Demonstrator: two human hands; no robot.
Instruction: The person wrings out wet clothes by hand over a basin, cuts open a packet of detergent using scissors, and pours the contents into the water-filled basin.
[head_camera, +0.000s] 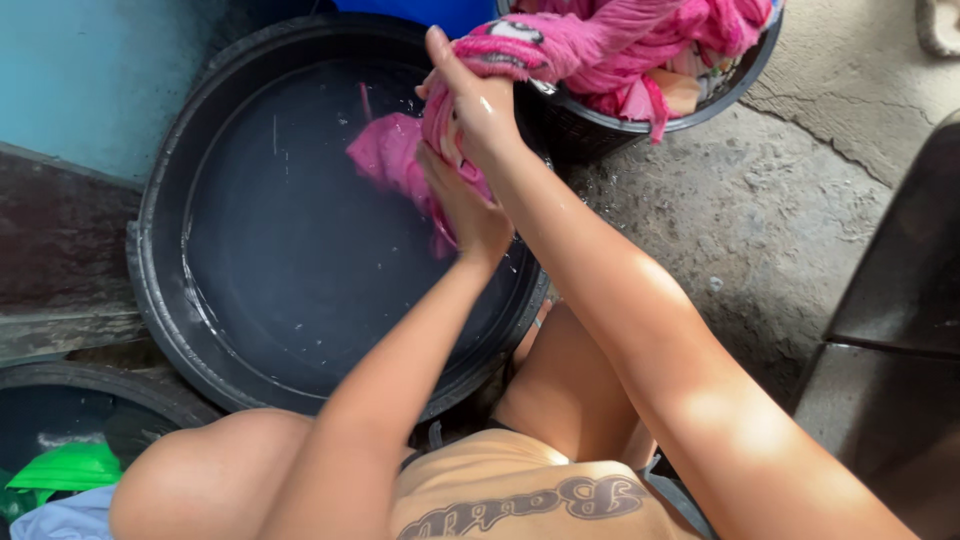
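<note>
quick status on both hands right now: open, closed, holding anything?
Left hand: closed on the wet pink cloth, gripping its lower part over the black tub.
Right hand: closed on the same pink cloth, higher up.

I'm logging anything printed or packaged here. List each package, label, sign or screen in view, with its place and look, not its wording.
No packages, signs or screens in view.
Printed lettering: bottom centre, on the person's tan garment; dark curly script with pale outline.
Printed patch: top, on the pink cloth over the basket; white with dark marks.
</note>
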